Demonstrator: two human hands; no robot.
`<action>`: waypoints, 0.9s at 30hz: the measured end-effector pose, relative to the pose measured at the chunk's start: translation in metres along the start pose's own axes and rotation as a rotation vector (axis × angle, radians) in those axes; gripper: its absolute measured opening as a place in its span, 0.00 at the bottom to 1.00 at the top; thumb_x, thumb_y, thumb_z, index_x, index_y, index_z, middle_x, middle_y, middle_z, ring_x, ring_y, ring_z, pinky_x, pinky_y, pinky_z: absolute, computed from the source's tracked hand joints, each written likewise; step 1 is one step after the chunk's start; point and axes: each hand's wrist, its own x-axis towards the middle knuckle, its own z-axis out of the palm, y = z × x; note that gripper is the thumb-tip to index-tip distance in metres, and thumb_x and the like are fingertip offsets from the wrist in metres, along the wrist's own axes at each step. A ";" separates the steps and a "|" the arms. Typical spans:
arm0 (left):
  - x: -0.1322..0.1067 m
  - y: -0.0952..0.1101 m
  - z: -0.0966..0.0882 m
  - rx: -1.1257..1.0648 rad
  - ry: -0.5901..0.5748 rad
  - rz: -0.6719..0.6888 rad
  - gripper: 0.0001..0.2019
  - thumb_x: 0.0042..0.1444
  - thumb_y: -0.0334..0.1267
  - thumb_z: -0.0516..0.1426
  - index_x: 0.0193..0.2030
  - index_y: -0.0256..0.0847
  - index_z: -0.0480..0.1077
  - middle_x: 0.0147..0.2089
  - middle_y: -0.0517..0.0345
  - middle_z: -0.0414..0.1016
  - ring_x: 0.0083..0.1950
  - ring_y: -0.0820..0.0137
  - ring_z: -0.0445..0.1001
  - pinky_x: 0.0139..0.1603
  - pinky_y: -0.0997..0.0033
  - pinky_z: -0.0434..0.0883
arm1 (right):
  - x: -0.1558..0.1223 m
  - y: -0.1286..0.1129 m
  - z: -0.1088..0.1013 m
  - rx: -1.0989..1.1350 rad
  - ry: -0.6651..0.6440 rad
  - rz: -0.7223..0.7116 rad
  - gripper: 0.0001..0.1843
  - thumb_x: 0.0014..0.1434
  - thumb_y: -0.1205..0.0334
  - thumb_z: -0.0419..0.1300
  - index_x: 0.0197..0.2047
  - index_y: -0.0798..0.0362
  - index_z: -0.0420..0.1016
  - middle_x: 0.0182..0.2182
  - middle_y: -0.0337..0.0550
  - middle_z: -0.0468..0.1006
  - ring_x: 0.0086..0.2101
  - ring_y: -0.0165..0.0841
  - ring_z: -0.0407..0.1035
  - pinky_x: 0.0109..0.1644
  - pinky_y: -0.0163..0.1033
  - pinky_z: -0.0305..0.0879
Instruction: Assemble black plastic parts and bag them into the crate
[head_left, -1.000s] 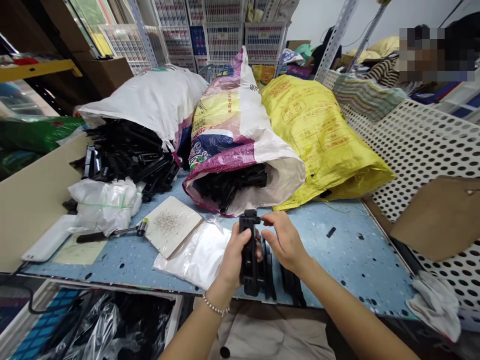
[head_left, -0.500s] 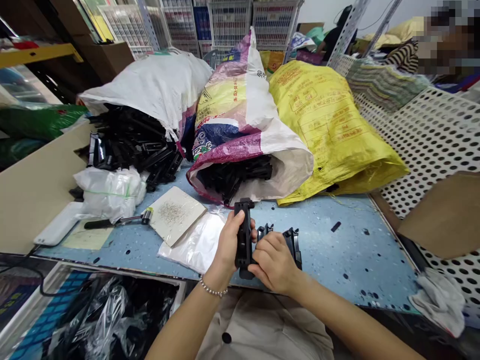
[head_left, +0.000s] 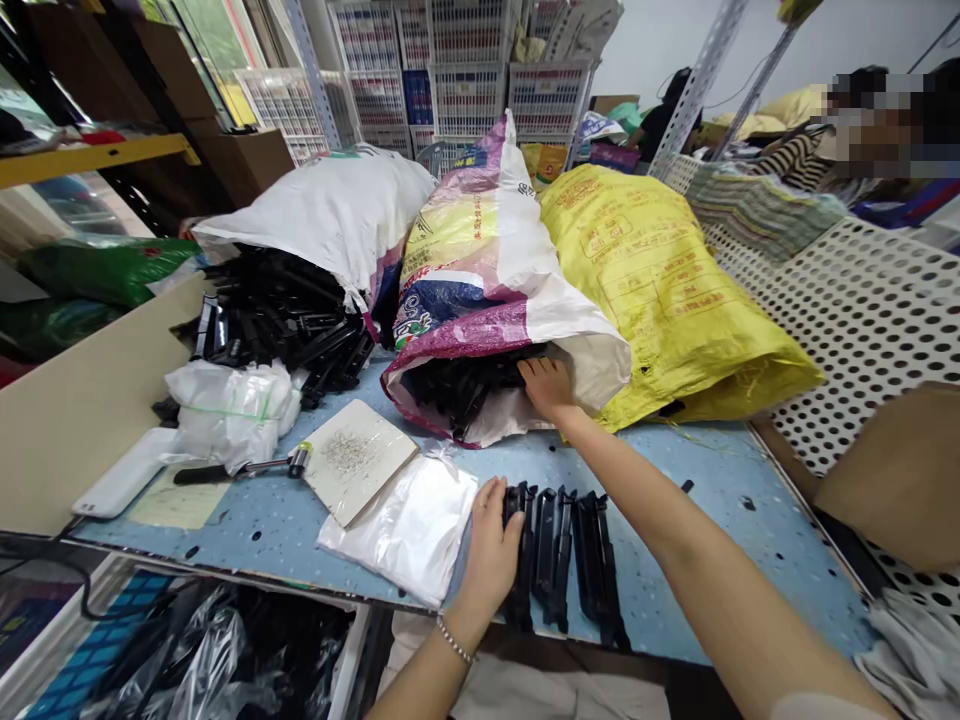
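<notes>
Listing two bare hands, well apart: the right hand [head_left: 547, 388] lay at the mouth of a pink-and-white woven sack [head_left: 480, 240], its fingers [head_left: 538, 372] stretched over a mass of black plastic parts [head_left: 457, 385] inside; whether they had closed on a piece could not be told. The left hand [head_left: 491, 545] rested flat on the blue speckled surface [head_left: 712, 520], its fingers [head_left: 508, 515] together, holding nothing, just beside a row of three black plastic pieces [head_left: 553, 560]. These three lay side by side, long axes roughly parallel, pointing from the person's side toward the sack; the left hand was nearer, the right forearm passing to their right. Also counted: one white sack [head_left: 315, 200] above one heap of black parts [head_left: 285, 320]; one yellow woven sack [head_left: 675, 290]; one clear plastic bag [head_left: 397, 530]; one white tile with grey specks [head_left: 352, 460]; one white bundle with a green band [head_left: 232, 410]; one black-handled tool [head_left: 232, 470]; one beaded bracelet [head_left: 454, 640] on the left wrist
</notes>
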 end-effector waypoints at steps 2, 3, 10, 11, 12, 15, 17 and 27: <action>0.003 0.003 -0.005 0.007 -0.016 0.023 0.26 0.58 0.43 0.54 0.62 0.39 0.60 0.68 0.44 0.56 0.70 0.58 0.51 0.70 0.53 0.48 | -0.007 0.003 -0.006 0.025 -0.003 -0.017 0.19 0.60 0.68 0.50 0.55 0.62 0.67 0.48 0.61 0.72 0.49 0.48 0.61 0.53 0.51 0.52; 0.006 0.008 -0.010 -0.026 -0.006 0.029 0.27 0.58 0.44 0.54 0.63 0.40 0.59 0.69 0.44 0.54 0.70 0.57 0.50 0.70 0.52 0.47 | -0.016 0.002 -0.011 0.034 -0.003 -0.029 0.20 0.61 0.65 0.52 0.55 0.60 0.67 0.48 0.59 0.72 0.49 0.48 0.61 0.54 0.51 0.54; 0.049 0.050 -0.025 -0.476 -0.130 0.153 0.35 0.58 0.55 0.52 0.68 0.46 0.45 0.70 0.49 0.52 0.70 0.60 0.52 0.69 0.57 0.51 | -0.114 -0.039 -0.024 0.854 -0.128 -0.089 0.25 0.59 0.52 0.58 0.58 0.47 0.64 0.51 0.45 0.71 0.52 0.41 0.64 0.56 0.46 0.60; 0.055 0.052 -0.022 -0.469 -0.148 0.159 0.35 0.59 0.54 0.52 0.68 0.46 0.45 0.69 0.49 0.53 0.69 0.61 0.54 0.69 0.58 0.52 | -0.122 -0.044 -0.019 0.970 -0.111 -0.008 0.25 0.58 0.51 0.59 0.58 0.47 0.65 0.52 0.44 0.71 0.53 0.41 0.64 0.58 0.46 0.59; 0.060 0.052 -0.019 -0.439 -0.156 0.169 0.34 0.59 0.53 0.52 0.68 0.46 0.44 0.69 0.49 0.53 0.69 0.61 0.54 0.68 0.58 0.52 | -0.127 -0.048 -0.013 1.071 -0.077 0.087 0.26 0.56 0.50 0.60 0.57 0.47 0.66 0.52 0.43 0.71 0.53 0.41 0.63 0.58 0.46 0.58; 0.070 0.045 -0.014 -0.221 -0.151 0.234 0.32 0.59 0.50 0.53 0.67 0.42 0.48 0.68 0.46 0.55 0.69 0.60 0.54 0.69 0.53 0.49 | -0.127 -0.051 0.002 1.346 0.048 0.357 0.27 0.52 0.48 0.64 0.53 0.46 0.69 0.48 0.40 0.74 0.48 0.38 0.67 0.53 0.42 0.62; 0.069 0.039 -0.017 -0.057 -0.136 0.245 0.29 0.58 0.50 0.55 0.64 0.40 0.57 0.66 0.44 0.59 0.68 0.56 0.54 0.69 0.49 0.46 | -0.124 -0.049 0.002 1.507 0.098 0.482 0.26 0.50 0.47 0.65 0.51 0.47 0.71 0.42 0.39 0.76 0.39 0.33 0.69 0.43 0.38 0.66; 0.030 0.081 -0.041 -0.558 -0.169 0.003 0.26 0.54 0.52 0.59 0.55 0.41 0.63 0.43 0.53 0.75 0.41 0.64 0.75 0.47 0.62 0.72 | -0.146 -0.076 -0.048 1.087 -0.130 0.217 0.25 0.64 0.42 0.45 0.36 0.52 0.73 0.29 0.42 0.73 0.33 0.35 0.68 0.40 0.42 0.67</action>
